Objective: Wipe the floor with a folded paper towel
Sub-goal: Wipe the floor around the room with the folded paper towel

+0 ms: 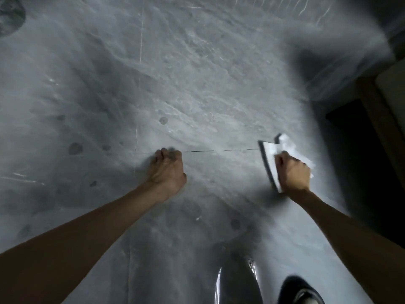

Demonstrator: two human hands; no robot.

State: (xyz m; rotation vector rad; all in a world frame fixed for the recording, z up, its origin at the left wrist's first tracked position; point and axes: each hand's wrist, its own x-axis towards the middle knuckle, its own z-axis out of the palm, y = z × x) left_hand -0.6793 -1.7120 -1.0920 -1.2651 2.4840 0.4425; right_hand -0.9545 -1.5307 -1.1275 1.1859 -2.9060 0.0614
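The grey marbled floor (197, 84) fills the head view, blurred by motion. My right hand (292, 172) grips a white folded paper towel (285, 143) held above the floor at the right; the towel's near edge looks dark. My left hand (167, 166) hangs at the centre with its fingers curled into a fist and nothing in it. Several dark round spots (75, 148) mark the tiles to the left and one spot (163, 120) lies ahead of my left hand.
A dark opening and a wooden edge (381, 119) stand at the right. A dark shoe (300, 290) shows at the bottom right. A thin tile joint (219, 150) runs between my hands.
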